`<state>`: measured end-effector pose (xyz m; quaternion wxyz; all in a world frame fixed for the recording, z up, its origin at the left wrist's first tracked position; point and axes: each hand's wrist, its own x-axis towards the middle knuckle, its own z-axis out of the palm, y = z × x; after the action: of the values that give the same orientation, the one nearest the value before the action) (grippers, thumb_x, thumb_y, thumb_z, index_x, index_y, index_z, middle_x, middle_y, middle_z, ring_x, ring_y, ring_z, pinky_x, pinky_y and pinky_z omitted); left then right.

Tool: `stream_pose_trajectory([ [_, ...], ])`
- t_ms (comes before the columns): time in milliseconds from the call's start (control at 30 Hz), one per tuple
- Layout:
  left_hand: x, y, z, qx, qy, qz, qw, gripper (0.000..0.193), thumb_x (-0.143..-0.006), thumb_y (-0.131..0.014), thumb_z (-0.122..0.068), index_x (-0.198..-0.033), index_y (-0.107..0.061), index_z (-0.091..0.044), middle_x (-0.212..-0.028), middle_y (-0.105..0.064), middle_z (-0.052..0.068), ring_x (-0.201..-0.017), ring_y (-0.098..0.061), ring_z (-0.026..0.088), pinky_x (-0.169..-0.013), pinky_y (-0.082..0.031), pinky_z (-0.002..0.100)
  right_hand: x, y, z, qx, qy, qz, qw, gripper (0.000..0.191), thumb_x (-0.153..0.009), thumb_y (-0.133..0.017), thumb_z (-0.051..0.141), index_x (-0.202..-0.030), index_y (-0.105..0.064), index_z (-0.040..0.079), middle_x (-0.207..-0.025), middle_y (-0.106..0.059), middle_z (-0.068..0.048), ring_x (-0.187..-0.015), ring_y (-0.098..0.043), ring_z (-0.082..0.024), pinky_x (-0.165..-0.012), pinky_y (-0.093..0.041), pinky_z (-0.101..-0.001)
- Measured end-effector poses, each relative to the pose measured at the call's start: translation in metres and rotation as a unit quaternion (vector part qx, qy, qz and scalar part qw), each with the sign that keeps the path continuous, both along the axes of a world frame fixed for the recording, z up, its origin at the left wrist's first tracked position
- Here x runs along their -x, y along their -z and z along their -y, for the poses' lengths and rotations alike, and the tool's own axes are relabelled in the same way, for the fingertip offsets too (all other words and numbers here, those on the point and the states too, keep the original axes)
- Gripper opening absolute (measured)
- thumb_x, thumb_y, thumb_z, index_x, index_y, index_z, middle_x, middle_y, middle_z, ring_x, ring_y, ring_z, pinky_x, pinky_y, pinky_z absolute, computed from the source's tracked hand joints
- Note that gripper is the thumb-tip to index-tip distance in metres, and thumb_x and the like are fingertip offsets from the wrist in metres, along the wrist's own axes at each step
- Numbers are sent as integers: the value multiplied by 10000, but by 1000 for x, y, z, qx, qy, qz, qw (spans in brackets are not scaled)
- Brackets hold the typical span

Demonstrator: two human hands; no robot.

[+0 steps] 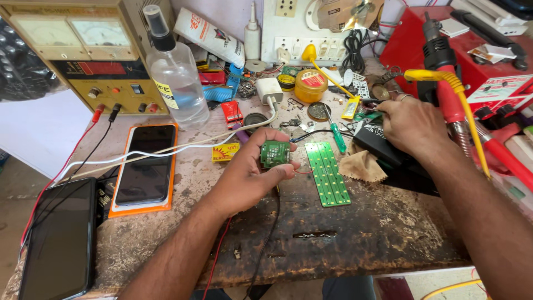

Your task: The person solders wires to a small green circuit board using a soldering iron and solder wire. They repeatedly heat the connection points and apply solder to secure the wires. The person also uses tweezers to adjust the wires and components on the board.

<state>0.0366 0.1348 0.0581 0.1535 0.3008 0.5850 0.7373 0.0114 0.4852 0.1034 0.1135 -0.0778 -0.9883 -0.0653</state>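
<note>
The left hand (252,166) is closing its fingers around a small green circuit board (275,153), holding it up just above the worn workbench (344,233) with the component side facing the camera; thin red and black wires (261,244) are trailing from under the hand down over the bench's front edge. The right hand (413,125) is reaching away to the right, its fingers curling down among small tools near a black box (383,145); what it is grasping, if anything, is hidden, so I cannot tell whether it is gripping.

Just beside the small board a long green strip board (327,173) is lying flat, with a green-handled screwdriver (336,133) and a tan cloth (362,165) close by. Further left an orange-cased phone (145,166) and a dark phone (58,239) are lying face up, a clear spray bottle (176,72) is standing behind them, and a yellow tin (311,84) is sitting near the wall sockets.

The work appears to be at the inspection or preparation stage: the board is being steadied while a tool is being fetched. The next move would seem to call for bringing that tool over to the held board without tugging the wires
</note>
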Motion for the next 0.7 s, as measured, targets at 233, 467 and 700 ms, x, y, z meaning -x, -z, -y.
stream_pose_trajectory([
  [233, 5, 0, 2, 5, -26, -23, 999, 419, -925, -664, 72, -1289, -524, -81, -1196, -638, 47, -1093, -698, 138, -892, -592, 277, 5, -8, 1, -81, -49, 25, 995, 522, -861, -620, 110, -1358, -652, 266, -1154, -714, -145, -1064, -701, -364, -872, -567, -525],
  [467, 9, 4, 2, 2, -38, -24, 999, 432, -927, -697, 53, -1298, -521, -82, -1127, -644, 50, -980, -658, 102, -852, -594, 283, 0, -1, 15, -134, -30, -10, 991, 318, -1011, -543, 113, -1266, -701, 219, -1088, -736, -159, -1029, -722, -354, -852, -590, -488],
  [700, 10, 3, 2, 7, -56, -3, 998, 575, -914, -663, 38, -1409, -428, -136, -1218, -666, 58, -999, -674, 109, -858, -626, 296, -3, -9, 21, 194, -61, -87, 975, 316, -985, -590, 105, -1283, -686, 151, -999, -767, -104, -845, -721, -272, -741, -539, -402],
])
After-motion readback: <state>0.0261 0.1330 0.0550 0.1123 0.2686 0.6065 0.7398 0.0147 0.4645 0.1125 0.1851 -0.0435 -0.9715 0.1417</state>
